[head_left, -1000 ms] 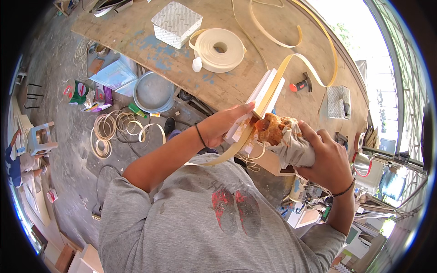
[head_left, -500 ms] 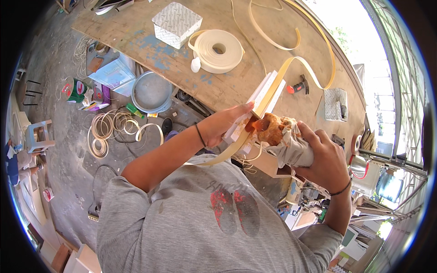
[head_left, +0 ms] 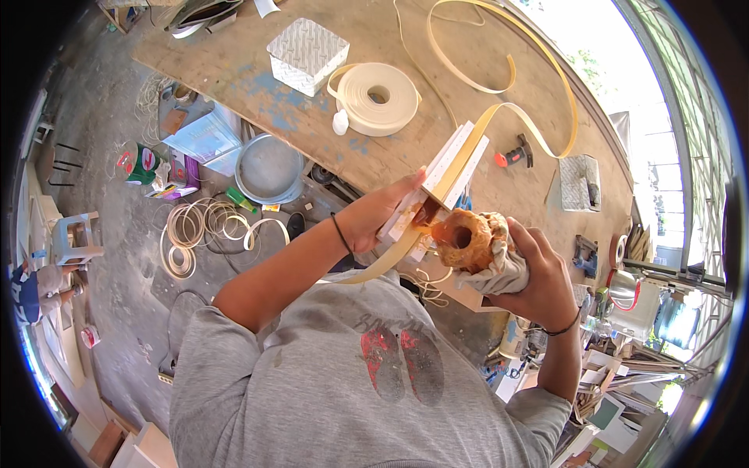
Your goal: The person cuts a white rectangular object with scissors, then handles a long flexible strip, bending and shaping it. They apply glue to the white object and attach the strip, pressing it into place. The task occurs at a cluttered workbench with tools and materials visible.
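Observation:
My left hand (head_left: 368, 221) grips a long white trough-like holder (head_left: 404, 213) by its near end, thumb on top. A cream edging strip (head_left: 466, 156) runs through the holder and trails out below toward my shirt. Amber, glue-like stuff shows inside the holder's near end. Wrapped in my right hand (head_left: 544, 274) is a bottle-shaped container (head_left: 509, 271), pale and crumpled on the outside, with an amber crust round its open mouth. That mouth is beside the holder, tilted up so its dark round hole shows. Whether anything flows from it, I cannot tell.
The wooden workbench (head_left: 226, 74) carries a roll of cream strip (head_left: 378, 99), a patterned box (head_left: 309, 56), a hammer (head_left: 515, 152) and a second patterned block (head_left: 579, 184). On the floor at left are a blue tub (head_left: 269, 168), coiled strips (head_left: 186, 234) and a stool (head_left: 76, 238).
The container's mouth has turned upward, showing its hole, and my right hand has shifted slightly left. My left hand keeps its hold on the holder. The whole view has shifted a little.

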`<state>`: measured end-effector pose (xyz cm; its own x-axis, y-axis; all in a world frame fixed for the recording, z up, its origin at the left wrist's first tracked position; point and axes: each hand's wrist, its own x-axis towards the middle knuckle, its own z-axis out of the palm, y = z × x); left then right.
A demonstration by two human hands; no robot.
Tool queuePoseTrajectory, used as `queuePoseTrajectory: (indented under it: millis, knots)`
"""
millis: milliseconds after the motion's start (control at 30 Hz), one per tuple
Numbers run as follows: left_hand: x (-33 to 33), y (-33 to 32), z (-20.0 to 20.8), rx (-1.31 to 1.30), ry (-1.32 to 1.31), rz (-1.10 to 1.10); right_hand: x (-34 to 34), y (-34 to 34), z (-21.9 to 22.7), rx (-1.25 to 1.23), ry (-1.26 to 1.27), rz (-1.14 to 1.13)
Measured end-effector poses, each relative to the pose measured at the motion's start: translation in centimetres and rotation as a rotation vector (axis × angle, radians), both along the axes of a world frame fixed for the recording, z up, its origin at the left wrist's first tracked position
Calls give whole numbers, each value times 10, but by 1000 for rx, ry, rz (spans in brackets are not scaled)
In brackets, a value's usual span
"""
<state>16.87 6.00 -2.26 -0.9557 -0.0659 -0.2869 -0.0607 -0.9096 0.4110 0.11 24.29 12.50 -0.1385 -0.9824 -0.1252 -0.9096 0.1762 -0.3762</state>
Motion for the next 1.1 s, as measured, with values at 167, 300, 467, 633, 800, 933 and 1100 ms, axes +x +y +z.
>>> queuePoseTrajectory:
  millis: [167, 300, 467, 633, 800, 933, 1100]
  knots:
    - [-1, -1, -3, -17, -35, -2, -1, 1, -7, -131, -32, -15]
    - [-1, -1, -8, -22, -40, -20, -2, 0, -10, -203, -65, -23]
    - [-3, 0, -7, -115, -61, -10, -5, 3, -13, -272, -93, -45]
    - [-4, -1, -7, -100, -41, -26, -4, 4, -14, -252, -162, -163]
    - [-8, -2, -22, -98, -22, -59, -5, 4, -19, -257, -255, -228]
    - [-10, -5, -21, -110, 6, -76, -6, 6, -21, -279, -254, -230]
    - [-10, -7, -19, -123, -5, -60, -7, 7, -22, -296, -273, -195]
